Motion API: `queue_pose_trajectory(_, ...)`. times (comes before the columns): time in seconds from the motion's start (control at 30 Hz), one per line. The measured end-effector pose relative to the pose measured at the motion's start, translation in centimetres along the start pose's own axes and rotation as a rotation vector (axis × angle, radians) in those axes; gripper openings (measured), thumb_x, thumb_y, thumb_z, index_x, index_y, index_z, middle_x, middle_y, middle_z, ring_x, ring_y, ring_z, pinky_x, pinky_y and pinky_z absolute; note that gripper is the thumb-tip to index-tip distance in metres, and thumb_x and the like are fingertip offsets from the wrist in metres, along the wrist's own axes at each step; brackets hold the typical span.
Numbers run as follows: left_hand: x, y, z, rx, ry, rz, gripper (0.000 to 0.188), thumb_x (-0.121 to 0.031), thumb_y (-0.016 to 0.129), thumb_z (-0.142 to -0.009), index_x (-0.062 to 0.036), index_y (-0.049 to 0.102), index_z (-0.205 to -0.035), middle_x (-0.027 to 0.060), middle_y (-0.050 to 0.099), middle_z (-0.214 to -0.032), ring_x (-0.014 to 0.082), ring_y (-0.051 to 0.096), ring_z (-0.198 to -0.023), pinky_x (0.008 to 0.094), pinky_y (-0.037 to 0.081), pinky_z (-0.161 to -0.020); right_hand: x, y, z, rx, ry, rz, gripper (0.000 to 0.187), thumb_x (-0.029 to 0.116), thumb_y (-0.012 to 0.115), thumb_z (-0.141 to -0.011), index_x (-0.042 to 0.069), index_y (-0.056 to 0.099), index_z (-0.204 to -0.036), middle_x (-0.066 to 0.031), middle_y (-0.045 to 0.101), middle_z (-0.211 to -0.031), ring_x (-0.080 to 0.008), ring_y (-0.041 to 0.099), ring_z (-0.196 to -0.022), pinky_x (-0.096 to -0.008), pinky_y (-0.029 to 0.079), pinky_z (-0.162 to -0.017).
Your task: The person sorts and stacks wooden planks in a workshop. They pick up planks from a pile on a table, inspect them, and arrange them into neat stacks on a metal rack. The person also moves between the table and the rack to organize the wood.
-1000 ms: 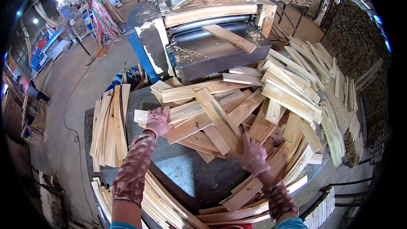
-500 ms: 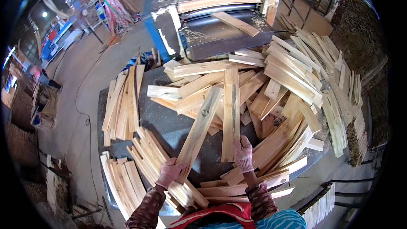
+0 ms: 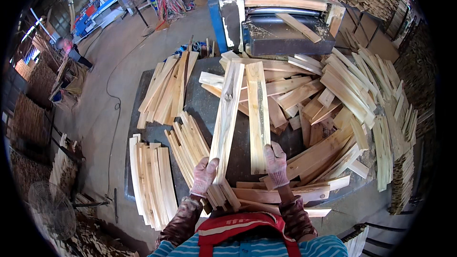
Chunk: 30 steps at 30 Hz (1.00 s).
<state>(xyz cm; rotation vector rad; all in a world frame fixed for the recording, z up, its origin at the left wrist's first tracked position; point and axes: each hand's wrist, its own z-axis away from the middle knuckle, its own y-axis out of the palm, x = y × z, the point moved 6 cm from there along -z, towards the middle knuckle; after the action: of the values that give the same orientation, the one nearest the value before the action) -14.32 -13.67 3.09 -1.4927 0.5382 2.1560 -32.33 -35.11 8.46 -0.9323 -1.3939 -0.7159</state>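
My left hand (image 3: 204,177), in a pale work glove, is closed round the near end of a long wooden board (image 3: 227,114) with a dark knot and grey streak. In my right hand (image 3: 276,163), gloved alike, is the near end of a second wooden board (image 3: 257,114) with a dark streak. Both boards point away from me, side by side, above a dark worktable (image 3: 200,100). To the left stand rows of stacked boards (image 3: 154,181), (image 3: 189,138). A jumbled heap of boards (image 3: 304,95) covers the right half of the table.
Beyond the table stands a planer-like machine (image 3: 290,40), with one board (image 3: 299,27) on its bed. A person (image 3: 74,52) is at the far left. A cable (image 3: 112,93) runs along the floor, and a fan (image 3: 51,209) stands at lower left.
The left board has swung from slanting to nearly upright in the view, closer to the right one. The whole scene has shifted as my head turned left.
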Motion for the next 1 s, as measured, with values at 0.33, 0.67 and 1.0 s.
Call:
queue_pose_trajectory(0.33, 1.8, -0.3, 0.9, 0.044, -0.047, 0.109, 0.037, -0.031, 0.069, -0.096, -0.0018, 0.064, -0.118, -0.0023, 0.063, -0.092, 0.0078, 0.055, -0.078, 0.0243, 0.045, -0.068, -2.4, 0.4, 3.0, -0.043, 0.115, -0.083, 0.023, 0.017, 0.057, -0.101, -0.003, 0.065, -0.108, -0.0025, 0.059, -0.076, -0.0093, 0.05, -0.07, -0.0285, 0.044, -0.063)
queue_pose_trajectory(0.67, 0.2, 3.3, 1.9, 0.168, -0.278, 0.434, 0.045, -0.028, 0.071, -0.093, -0.0028, 0.06, -0.128, 0.0054, 0.067, -0.112, 0.0167, 0.065, -0.1, 0.0351, 0.054, -0.09, -4.3, 0.7, 3.4, -0.052, 0.195, -0.19, 0.026, 0.021, 0.056, -0.102, -0.003, 0.066, -0.106, 0.0014, 0.057, -0.076, -0.0064, 0.047, -0.07, -0.0261, 0.042, -0.063)
queue_pose_trajectory(1.0, 4.8, 7.2, 0.6, 0.608, -0.697, 1.258, 0.053, -0.041, 0.051, -0.1, 0.0002, 0.052, -0.134, -0.0034, 0.043, -0.065, 0.0116, 0.043, -0.05, 0.032, 0.048, -0.068, -9.8, 0.7, 3.3, -0.014, 0.504, -0.281, 0.026, 0.02, 0.058, -0.102, -0.004, 0.067, -0.109, 0.0044, 0.062, -0.089, -0.0045, 0.05, -0.08, -0.0227, 0.044, -0.073)
